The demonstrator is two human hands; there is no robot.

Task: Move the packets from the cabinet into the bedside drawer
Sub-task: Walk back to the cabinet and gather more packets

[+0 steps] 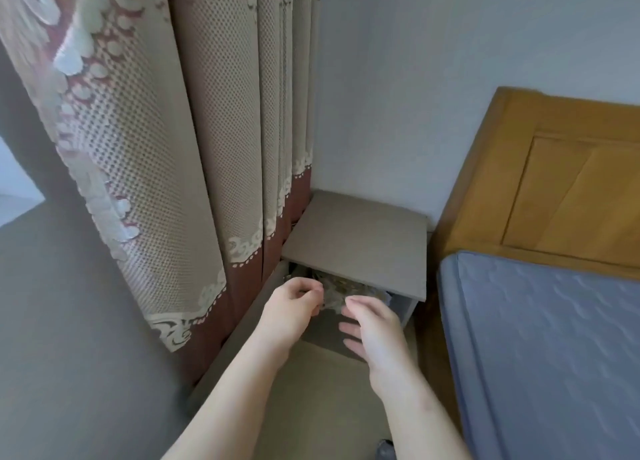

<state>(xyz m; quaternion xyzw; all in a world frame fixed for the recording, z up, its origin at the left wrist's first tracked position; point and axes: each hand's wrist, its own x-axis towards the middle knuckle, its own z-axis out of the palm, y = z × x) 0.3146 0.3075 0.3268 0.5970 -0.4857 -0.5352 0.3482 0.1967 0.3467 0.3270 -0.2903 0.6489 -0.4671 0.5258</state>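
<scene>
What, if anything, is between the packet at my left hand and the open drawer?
Nothing visible. The left hand pinches the clear packet right over the open drawer, just below the bedside table top. The right hand hovers beside it, not blocking.

- Beige dotted fabric curtain with white scroll motifs and a brown-red lower border (214,130): hangs in vertical folds at left, hem near the floor.
- Pale plain wall (415,79): behind the curtain's right edge and the bed.
- Yellow-brown wooden headboard with a recessed panel (554,182): stands against the wall at right.
- Blue-grey quilted mattress (554,338): meets the headboard's base.
- Beige floor (311,407): between curtain and mattress.
- Small dark object (386,451): cropped by the bottom edge, kind unclear.
</scene>
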